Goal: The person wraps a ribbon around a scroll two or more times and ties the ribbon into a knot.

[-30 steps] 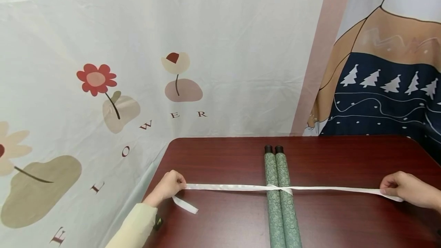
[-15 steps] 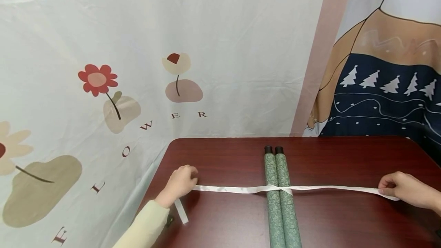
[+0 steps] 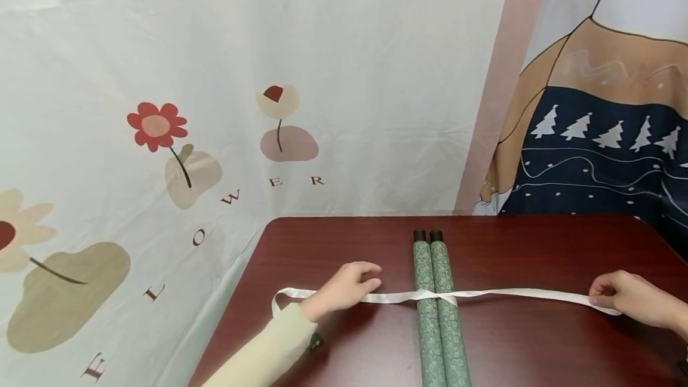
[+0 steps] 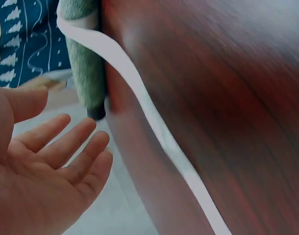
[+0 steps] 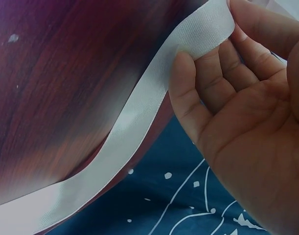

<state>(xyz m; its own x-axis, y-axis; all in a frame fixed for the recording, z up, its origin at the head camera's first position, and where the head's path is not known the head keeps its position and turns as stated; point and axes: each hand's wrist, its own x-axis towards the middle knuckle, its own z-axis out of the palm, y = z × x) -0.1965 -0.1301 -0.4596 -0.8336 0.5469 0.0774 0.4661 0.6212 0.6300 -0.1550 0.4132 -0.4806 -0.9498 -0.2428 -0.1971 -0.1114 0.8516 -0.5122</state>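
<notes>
Right hand (image 3: 626, 297) pinches white satin ribbon (image 3: 516, 293) near its right end; left hand (image 3: 346, 286) grips nothing, fingers and thumb apart. That's the head view. Ribbon runs side to side over two green patterned rolls (image 3: 427, 333), crossing itself on top of them. Rolls lie lengthwise, side by side; my read is the band keeps them paired, and laying them this way gives each hand one tail. Right pinch probably anchors its tail so the crossing doesn't slacken. Left tail is loose, curling back near the cream sleeve (image 3: 269, 345). Edges: black end caps (image 3: 420, 236) stop short of the far table edge; near ends run out of frame. Tabletop (image 3: 333, 243) spans the gap from left hand to rolls, so there's room to swing inward. Right hand works out toward the right side, well apart from the rolls.

Left wrist: palm and fingers spread, ribbon running past without contact. Wrap shows round one roll, near its black end. Tabletop is smeared, so I wouldn't trust fine clearance there.

Right wrist: ribbon bends up into the fingertips, its run following the table edge, navy printed backdrop (image 5: 159, 181) beyond. Ribbon's tip is hidden.
</notes>
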